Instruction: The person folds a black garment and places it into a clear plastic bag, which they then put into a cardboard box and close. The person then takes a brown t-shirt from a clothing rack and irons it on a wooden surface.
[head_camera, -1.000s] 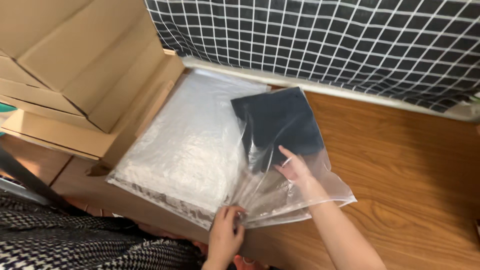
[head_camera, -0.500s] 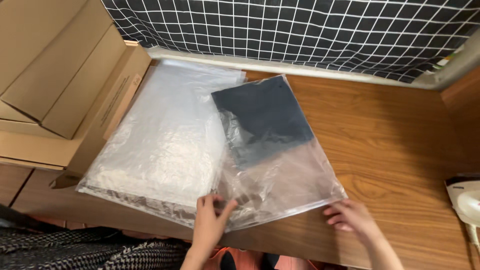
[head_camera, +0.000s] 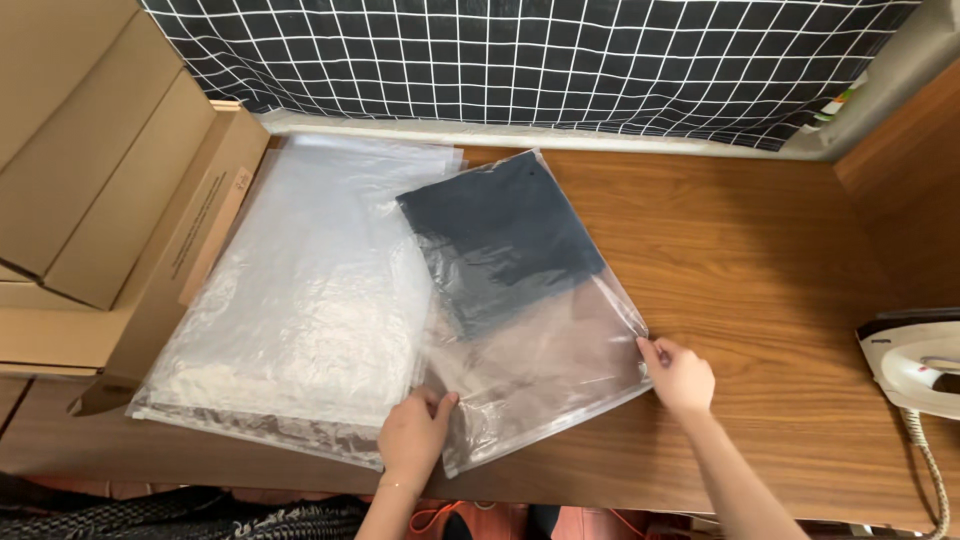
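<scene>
- The left hand (head_camera: 415, 438) presses flat on the near left corner of a clear plastic bag (head_camera: 545, 375), fingers spread over the film, gripping nothing; its wrist is cut off by the lower edge.
- The right hand (head_camera: 680, 375) pinches the bag's near right corner between thumb and fingertips; half a second ago it lay on the bare table just clear of that corner.
- Inside the bag, a dark folded cloth (head_camera: 500, 240), matte and square, fills the far half; the near half is empty, wrinkled, glossy film.
- The bag lies askew on the wooden table (head_camera: 760, 260), overlapping a stack of clear bags (head_camera: 300, 300).
- To the left are brown cardboard boxes (head_camera: 90, 190), partly out of view.
- At the right edge, a white iron (head_camera: 915, 360) is only partly visible.
</scene>
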